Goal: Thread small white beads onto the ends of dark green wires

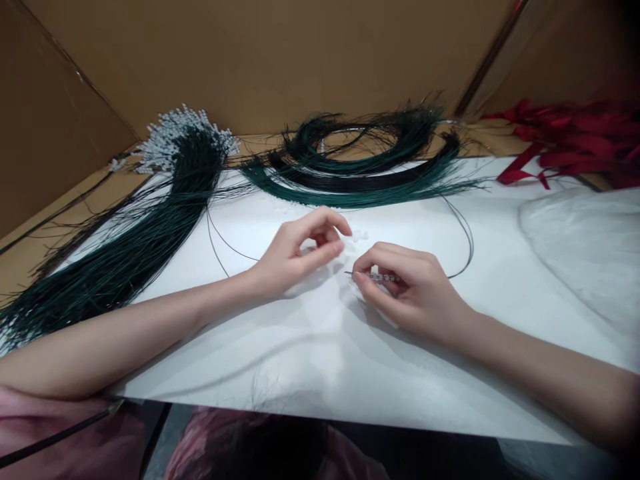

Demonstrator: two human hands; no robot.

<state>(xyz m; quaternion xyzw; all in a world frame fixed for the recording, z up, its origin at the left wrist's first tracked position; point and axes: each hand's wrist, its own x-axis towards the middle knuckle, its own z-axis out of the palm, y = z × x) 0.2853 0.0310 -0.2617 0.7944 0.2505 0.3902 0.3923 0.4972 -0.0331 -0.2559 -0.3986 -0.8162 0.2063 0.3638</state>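
My right hand (407, 283) pinches a thin dark wire between thumb and index finger, its tip poking out to the left. Small whitish beads (383, 277) are strung along this wire, partly hidden under the fingers. The wire's tail (470, 250) loops out behind the hand. To the left, my left hand (307, 253) hovers low over the white surface, thumb and bent index finger slightly apart with nothing visible between them. Small loose white pieces (357, 237) lie just beyond its fingertips; their exact shape is blurred.
A thick bundle of dark green wires (170, 227) with white beaded ends (187, 137) lies at left. Coiled green and black wires (360, 180) curve along the back. Red ribbons (580, 143) and a clear plastic bag (590, 247) are at right. Cardboard walls (300, 60) surround the white board (240, 373).
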